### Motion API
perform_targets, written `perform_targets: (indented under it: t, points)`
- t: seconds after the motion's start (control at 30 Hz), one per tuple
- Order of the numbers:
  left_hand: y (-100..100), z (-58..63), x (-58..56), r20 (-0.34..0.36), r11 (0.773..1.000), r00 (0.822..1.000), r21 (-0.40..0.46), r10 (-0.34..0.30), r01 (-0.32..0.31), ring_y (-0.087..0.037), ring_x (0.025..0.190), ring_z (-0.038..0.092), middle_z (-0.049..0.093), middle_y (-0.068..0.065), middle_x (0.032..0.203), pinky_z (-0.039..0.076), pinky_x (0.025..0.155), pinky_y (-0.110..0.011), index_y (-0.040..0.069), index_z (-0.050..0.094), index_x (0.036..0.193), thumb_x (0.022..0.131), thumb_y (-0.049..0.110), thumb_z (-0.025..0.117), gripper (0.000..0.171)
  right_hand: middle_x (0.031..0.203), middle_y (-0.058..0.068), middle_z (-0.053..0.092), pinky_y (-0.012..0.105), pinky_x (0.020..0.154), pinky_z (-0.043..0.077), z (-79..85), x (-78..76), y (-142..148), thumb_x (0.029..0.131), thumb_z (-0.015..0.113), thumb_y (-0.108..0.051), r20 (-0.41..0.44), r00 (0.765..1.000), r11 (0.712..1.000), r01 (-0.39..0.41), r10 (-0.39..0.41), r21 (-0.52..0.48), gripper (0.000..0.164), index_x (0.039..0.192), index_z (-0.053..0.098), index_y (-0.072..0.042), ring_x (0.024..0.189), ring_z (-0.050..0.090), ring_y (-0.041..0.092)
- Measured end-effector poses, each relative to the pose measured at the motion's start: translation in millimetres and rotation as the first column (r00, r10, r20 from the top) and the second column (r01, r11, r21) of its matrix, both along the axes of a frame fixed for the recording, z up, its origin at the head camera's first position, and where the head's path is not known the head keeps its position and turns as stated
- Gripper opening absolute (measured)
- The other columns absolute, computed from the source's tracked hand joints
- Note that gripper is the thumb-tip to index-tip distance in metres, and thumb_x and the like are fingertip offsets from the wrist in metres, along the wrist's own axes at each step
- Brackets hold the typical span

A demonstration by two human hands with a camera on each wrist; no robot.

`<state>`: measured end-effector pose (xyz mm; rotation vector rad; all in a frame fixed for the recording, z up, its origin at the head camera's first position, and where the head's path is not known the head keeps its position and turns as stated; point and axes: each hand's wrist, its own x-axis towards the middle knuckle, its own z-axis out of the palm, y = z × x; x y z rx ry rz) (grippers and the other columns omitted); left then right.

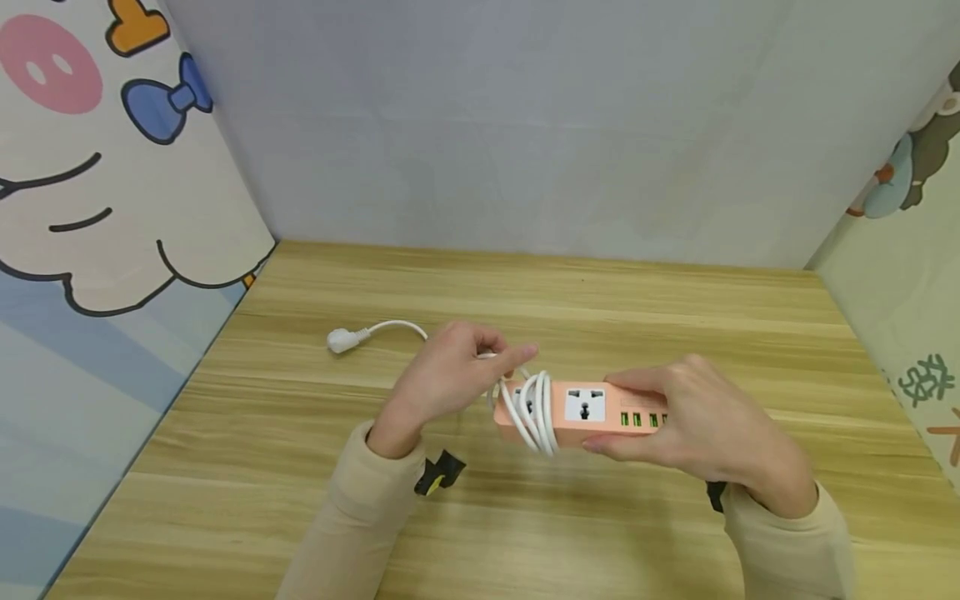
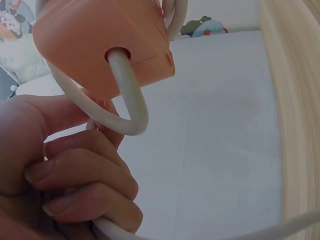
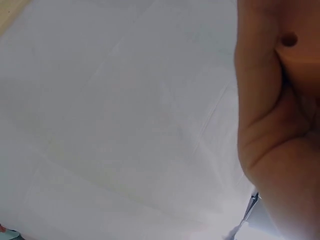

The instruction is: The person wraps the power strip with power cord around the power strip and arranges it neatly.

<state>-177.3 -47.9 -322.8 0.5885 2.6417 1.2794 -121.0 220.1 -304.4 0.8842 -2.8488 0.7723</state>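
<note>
A pink power strip point(image 1: 558, 433) with white sockets and several green USB ports is held above the table. My right hand point(image 1: 697, 425) grips its right end, thumb on the near side and fingers on the far side. White cable point(image 1: 542, 412) is wound in several loops around the strip's left end. In the left wrist view the cord point(image 2: 127, 90) comes out of a hole in the strip's end. My left hand point(image 1: 457, 371) holds the cable beside that end, its fingers curled around it. The white plug point(image 1: 345, 340) lies on the table to the left.
The wood-grain table point(image 1: 300, 467) ends at a pale grey wall point(image 1: 525, 133). Cartoon-printed panels stand at the left point(image 1: 135, 200) and right point(image 1: 900, 275). A black strap piece point(image 1: 442, 472) shows by the left wrist.
</note>
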Motion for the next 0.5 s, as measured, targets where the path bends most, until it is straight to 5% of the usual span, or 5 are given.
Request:
perform_targets:
  t: [0.17,0.5]
  points:
    - [3.4,-0.2,2.2,-0.052,0.998,0.998,-0.026,0.048,-0.049,-0.010,0.054,0.039,0.053,0.004,0.062,0.034,0.054,-0.027,0.018,0.071,0.071,0.099,0.045,0.063,0.040,0.066,-0.018,0.058,0.019,0.049,0.040,-0.6,-0.1,-1.4,0.076,0.086,-0.050,0.004,1.000,0.999,0.029,-0.029,0.019,0.044,0.105,0.077,-0.018,0.051,0.044,-0.005]
    - [6.4,-1.9,3.2,-0.091,0.995,0.991,-0.028,0.098,-0.100,-0.010,0.053,0.037,0.051,0.005,0.060,0.033,0.053,-0.027,0.017,0.075,0.080,0.100,0.046,0.061,0.039,0.059,-0.017,0.048,0.019,0.049,0.035,-3.9,-4.2,-4.2,0.078,0.085,-0.049,-0.068,0.997,0.998,0.044,-0.040,0.044,0.031,0.082,0.066,-0.024,0.050,0.038,-0.005]
